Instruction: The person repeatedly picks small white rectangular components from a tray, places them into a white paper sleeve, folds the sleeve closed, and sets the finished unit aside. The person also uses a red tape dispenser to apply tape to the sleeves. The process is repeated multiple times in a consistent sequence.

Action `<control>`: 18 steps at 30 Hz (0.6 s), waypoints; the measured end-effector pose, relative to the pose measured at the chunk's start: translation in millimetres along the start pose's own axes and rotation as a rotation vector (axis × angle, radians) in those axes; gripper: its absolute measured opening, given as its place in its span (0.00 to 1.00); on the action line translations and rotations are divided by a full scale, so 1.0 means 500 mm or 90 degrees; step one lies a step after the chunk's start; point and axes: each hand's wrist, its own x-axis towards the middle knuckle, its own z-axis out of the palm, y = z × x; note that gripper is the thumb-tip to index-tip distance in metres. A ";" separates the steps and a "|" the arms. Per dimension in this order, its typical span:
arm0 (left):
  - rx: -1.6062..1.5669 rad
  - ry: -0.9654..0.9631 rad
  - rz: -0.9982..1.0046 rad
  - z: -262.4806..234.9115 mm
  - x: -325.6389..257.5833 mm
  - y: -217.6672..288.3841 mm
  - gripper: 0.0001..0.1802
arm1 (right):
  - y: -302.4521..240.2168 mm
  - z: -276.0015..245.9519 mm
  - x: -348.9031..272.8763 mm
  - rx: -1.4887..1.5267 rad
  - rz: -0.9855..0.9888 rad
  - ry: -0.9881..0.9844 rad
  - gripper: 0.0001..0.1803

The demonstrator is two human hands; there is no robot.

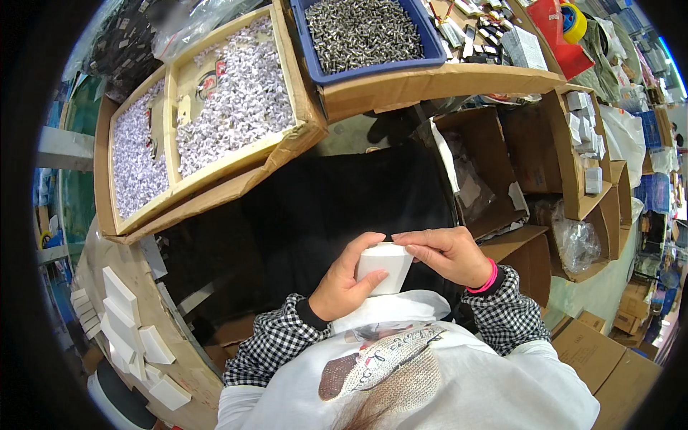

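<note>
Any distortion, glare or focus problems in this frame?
Head view: fisheye bowing curves the cardboard edge, with black corners; head view: the black fabric loses most detail, while small metal pieces glint; head view: the left hand, right hand and white box look reasonably sharp.

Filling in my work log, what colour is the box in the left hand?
The box is white, seen best in the head view.
</note>
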 end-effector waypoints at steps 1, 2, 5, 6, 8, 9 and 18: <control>0.009 -0.004 0.016 0.000 -0.001 -0.001 0.29 | -0.003 -0.002 -0.001 0.030 0.022 -0.008 0.12; 0.010 -0.006 0.024 0.000 -0.001 -0.003 0.29 | -0.007 -0.004 -0.003 0.047 0.049 -0.018 0.11; 0.007 -0.019 0.032 0.000 -0.001 -0.009 0.27 | -0.012 -0.004 -0.004 0.047 0.059 -0.021 0.11; 0.008 -0.022 0.030 -0.001 -0.001 -0.010 0.27 | -0.013 -0.003 -0.004 0.033 0.049 -0.013 0.10; 0.002 -0.022 0.025 -0.001 -0.001 -0.012 0.26 | -0.016 0.004 -0.003 -0.026 0.007 0.014 0.10; -0.005 -0.018 0.022 -0.002 -0.001 -0.013 0.26 | -0.016 0.006 -0.003 -0.069 -0.011 0.022 0.10; 0.014 -0.029 0.063 -0.001 0.000 0.000 0.26 | -0.027 -0.008 -0.010 -0.075 -0.028 -0.021 0.10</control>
